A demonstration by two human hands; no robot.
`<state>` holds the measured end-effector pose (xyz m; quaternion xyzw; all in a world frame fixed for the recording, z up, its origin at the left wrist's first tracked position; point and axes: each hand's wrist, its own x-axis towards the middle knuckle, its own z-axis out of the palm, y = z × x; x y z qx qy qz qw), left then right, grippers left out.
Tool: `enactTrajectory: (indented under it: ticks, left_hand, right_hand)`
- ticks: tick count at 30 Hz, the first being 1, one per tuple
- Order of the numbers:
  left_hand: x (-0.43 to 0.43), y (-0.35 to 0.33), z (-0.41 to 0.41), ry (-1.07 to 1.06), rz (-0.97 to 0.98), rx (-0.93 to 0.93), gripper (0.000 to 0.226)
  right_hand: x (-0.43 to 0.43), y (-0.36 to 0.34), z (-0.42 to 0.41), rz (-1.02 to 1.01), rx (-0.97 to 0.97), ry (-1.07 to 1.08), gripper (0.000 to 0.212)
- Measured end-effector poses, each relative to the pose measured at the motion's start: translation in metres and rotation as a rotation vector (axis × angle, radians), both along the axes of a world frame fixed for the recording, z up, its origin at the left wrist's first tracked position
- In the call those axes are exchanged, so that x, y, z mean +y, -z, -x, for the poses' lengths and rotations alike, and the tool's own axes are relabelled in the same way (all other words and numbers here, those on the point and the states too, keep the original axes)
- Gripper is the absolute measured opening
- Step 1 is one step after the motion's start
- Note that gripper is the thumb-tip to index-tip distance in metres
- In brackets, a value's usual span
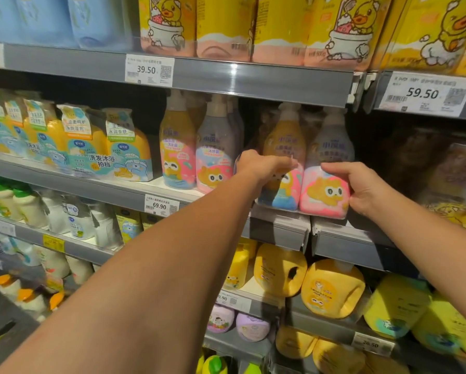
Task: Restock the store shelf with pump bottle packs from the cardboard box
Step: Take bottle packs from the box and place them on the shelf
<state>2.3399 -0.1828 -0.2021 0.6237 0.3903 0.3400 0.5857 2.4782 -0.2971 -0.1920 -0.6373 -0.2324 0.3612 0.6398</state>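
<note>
A clear-wrapped pack of two pump bottles (307, 163), one orange and one lilac with pink cartoon labels, stands at the front edge of the middle shelf (277, 228). My left hand (261, 164) grips the pack's left side, fingers curled over its front. My right hand (361, 187) holds its right side, thumb across the lilac bottle's label. A matching pack (199, 155) stands just to the left on the same shelf. The cardboard box is out of view.
Teal and yellow twin packs (91, 147) fill the shelf's left part. Yellow duck packs (280, 25) stand on the shelf above, yellow bottles (331, 287) below. Price tags (159, 206) line the shelf edges. The space right of the held pack is dark and blurred.
</note>
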Motion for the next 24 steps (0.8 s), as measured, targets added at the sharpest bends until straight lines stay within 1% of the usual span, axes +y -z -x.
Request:
enactTrajectory:
  ticks: [2, 5, 8, 10, 12, 13, 15, 17, 18, 22, 23, 24]
  left_hand:
    - [-0.003, 0.007, -0.002, -0.005, -0.017, -0.01, 0.087]
    - [-0.004, 0.016, -0.003, -0.022, -0.069, -0.042, 0.077]
    - [-0.01, 0.021, -0.003, -0.026, -0.086, -0.071, 0.058]
    - [-0.016, 0.024, -0.002, -0.045, -0.128, -0.06, 0.049]
    - [-0.024, 0.028, -0.002, -0.068, -0.16, -0.071, 0.043]
    - [-0.027, 0.031, -0.001, -0.074, -0.172, -0.094, 0.04]
    - [-0.031, 0.035, -0.001, -0.067, -0.189, -0.135, 0.037]
    - [-0.036, 0.036, -0.001, -0.058, -0.209, -0.139, 0.04]
    - [-0.039, 0.036, -0.002, -0.065, -0.209, -0.131, 0.047]
    - [-0.044, 0.033, -0.012, -0.151, -0.174, -0.04, 0.09]
    - [-0.049, 0.027, -0.011, -0.168, -0.132, -0.023, 0.095]
    - [-0.055, 0.019, -0.009, -0.169, -0.086, -0.025, 0.094]
  right_hand:
    - [-0.002, 0.006, -0.001, -0.025, -0.02, 0.033, 0.012]
    - [-0.004, 0.01, -0.002, -0.056, -0.043, 0.066, 0.013]
    - [-0.006, 0.012, 0.001, -0.062, -0.066, 0.084, 0.015]
    - [-0.007, 0.013, 0.004, -0.064, -0.074, 0.106, 0.026]
    - [-0.009, 0.016, 0.008, -0.073, -0.088, 0.131, 0.045]
    - [-0.011, 0.017, 0.011, -0.075, -0.096, 0.136, 0.051]
    - [-0.014, 0.02, 0.015, -0.069, -0.124, 0.138, 0.048]
    - [-0.016, 0.023, 0.019, -0.052, -0.161, 0.139, 0.044]
    - [-0.017, 0.024, 0.021, -0.048, -0.18, 0.145, 0.044]
    - [-0.02, 0.028, 0.032, 0.001, -0.248, 0.218, 0.045]
    - [-0.02, 0.028, 0.036, 0.031, -0.268, 0.243, 0.045]
    - [-0.019, 0.028, 0.038, 0.055, -0.285, 0.267, 0.046]
